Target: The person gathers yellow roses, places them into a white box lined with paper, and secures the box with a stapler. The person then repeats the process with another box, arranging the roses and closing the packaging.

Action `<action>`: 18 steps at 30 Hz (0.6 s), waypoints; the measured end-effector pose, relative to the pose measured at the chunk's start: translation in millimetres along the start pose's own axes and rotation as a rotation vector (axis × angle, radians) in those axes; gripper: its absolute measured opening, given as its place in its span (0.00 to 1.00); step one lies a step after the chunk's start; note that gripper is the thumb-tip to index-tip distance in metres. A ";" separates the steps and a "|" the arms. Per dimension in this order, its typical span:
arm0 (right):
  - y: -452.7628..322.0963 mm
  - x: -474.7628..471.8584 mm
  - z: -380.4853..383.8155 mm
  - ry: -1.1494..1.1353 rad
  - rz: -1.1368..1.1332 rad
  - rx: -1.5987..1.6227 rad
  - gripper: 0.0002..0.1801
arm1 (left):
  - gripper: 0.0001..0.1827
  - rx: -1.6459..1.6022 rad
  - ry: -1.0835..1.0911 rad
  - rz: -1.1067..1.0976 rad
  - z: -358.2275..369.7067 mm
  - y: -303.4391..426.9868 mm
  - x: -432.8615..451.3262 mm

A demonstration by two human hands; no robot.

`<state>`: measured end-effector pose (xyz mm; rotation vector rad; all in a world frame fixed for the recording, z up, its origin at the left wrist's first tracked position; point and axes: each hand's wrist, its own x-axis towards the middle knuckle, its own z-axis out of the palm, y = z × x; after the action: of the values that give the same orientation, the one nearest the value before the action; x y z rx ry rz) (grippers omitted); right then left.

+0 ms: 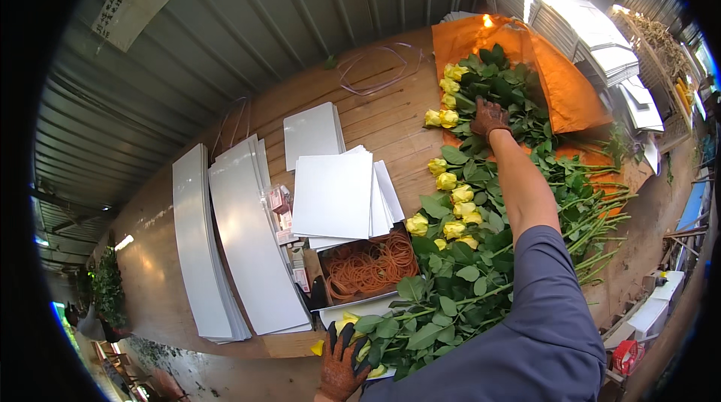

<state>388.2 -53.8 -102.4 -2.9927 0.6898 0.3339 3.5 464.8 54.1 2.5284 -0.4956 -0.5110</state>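
Observation:
My right hand, in a brown work glove, reaches across the table and rests among the leafy stems just behind several yellow rose heads. Leaves hide whether its fingers close on a stem. Under that bunch lies an orange sheet, folded up at the far side. Closer in, more cut yellow roses are heaped with their stems pointing right. My left hand, gloved in brown with dark fingertips, has its fingers spread against yellow rose heads at the table's near edge.
An open box of orange rubber bands stands left of the roses. White card sheets overlap its far edge. Long white boards lie farther left, with small boxes beside them. Stacked white cardboard stands behind the orange sheet.

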 end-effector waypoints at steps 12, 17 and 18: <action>52.6 -142.0 -120.2 0.248 -0.593 0.318 0.21 | 0.39 0.022 0.013 -0.021 16.7 -17.3 -9.1; 74.5 -230.2 -195.8 0.251 -0.707 0.549 0.23 | 0.39 0.028 0.037 0.052 5.9 -7.0 1.2; 69.9 -250.6 -211.5 0.299 -0.778 0.508 0.23 | 0.38 0.031 0.042 0.066 2.6 -4.0 2.6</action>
<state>179.7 -30.6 159.0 -2.5578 -0.3627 -0.2910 5.6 465.9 49.2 2.5375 -0.5737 -0.4277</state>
